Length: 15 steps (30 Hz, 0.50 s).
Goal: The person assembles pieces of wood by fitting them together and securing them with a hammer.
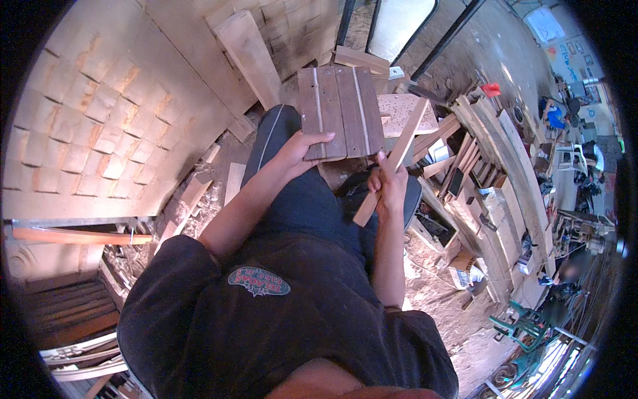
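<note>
My left hand (302, 149) grips the near left edge of a dark brown wooden panel (337, 110), its thumb lying on the top face. Two pale strips run along the panel, and a seam lies between them. In my right hand (391, 183) is a light wooden stick (409, 136), held slantwise with its upper end away from me. The fingers wrap round the stick close to the panel's near right corner; whether they also touch the panel I cannot tell. Beyond the panel's right side, a pale speckled board (409, 113) is partly covered by the stick.
A large panel of raised wooden blocks (100, 113) leans on the left. Beside it stands a pale plank (247, 56). Long timber beams (508, 166) and scraps are piled on the right. A green plastic chair (522, 326) is at lower right. Wood shavings cover the floor (432, 292).
</note>
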Motion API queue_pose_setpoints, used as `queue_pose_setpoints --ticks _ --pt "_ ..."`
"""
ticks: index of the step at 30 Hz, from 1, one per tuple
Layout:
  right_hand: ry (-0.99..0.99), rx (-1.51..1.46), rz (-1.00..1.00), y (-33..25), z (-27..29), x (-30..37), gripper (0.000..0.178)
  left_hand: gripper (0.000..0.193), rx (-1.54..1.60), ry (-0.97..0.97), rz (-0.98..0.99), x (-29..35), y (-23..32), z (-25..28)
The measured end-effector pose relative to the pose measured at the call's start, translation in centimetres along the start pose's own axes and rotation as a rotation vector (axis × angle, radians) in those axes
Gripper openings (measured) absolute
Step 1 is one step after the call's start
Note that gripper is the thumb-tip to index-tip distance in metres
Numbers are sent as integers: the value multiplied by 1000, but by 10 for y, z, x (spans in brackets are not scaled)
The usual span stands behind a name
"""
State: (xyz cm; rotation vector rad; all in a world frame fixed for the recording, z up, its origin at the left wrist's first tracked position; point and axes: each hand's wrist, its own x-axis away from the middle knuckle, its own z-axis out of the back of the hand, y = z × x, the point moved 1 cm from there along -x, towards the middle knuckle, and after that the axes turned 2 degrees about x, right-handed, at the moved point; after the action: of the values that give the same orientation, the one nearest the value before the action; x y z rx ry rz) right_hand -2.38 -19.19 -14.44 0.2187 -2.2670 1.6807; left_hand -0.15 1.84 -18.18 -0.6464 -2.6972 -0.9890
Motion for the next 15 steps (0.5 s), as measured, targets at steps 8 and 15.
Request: queue_pose_setpoints --ticks 8,15 --pt "-15 -11 -18 6 -7 -48 24 46 -145 193 -222 -37 13 -4" --pt "18 -10 25 17 -13 -91 23 47 -765 437 -731 -96 15 68"
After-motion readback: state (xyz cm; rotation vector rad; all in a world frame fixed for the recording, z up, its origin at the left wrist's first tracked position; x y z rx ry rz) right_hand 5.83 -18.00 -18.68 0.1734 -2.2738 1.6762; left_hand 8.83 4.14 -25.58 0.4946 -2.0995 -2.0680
